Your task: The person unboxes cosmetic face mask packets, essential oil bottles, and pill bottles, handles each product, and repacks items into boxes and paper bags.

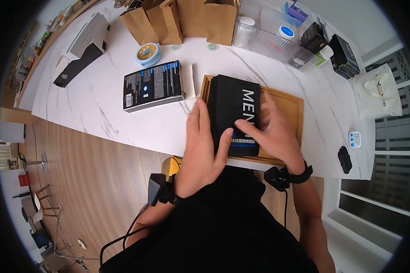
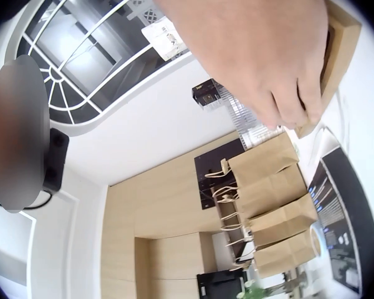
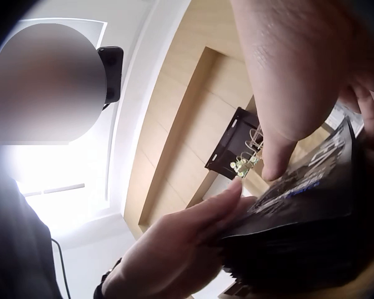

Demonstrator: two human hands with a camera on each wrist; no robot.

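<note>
A thick stack of black packets (image 1: 235, 95) printed "MEN" lies on a wooden tray (image 1: 292, 102). My left hand (image 1: 200, 143) lies along the stack's left side, fingers straight and thumb over the near top edge. My right hand (image 1: 278, 129) grips the right side, its thumb on the printed top and its slightly blurred fingers along the edge. From the right wrist, layered edges of the packets (image 3: 293, 255) show between both hands. To the left lies an opened black box (image 1: 152, 85), its white flap (image 1: 189, 82) standing out towards the tray.
Behind stand brown paper bags (image 1: 187, 20) and a clear organizer (image 1: 271, 43) with bottles and boxes. A tape roll (image 1: 148, 53) sits behind the black box. At the right are a white pouch (image 1: 380, 91), a small timer (image 1: 355, 139) and a black object (image 1: 344, 159).
</note>
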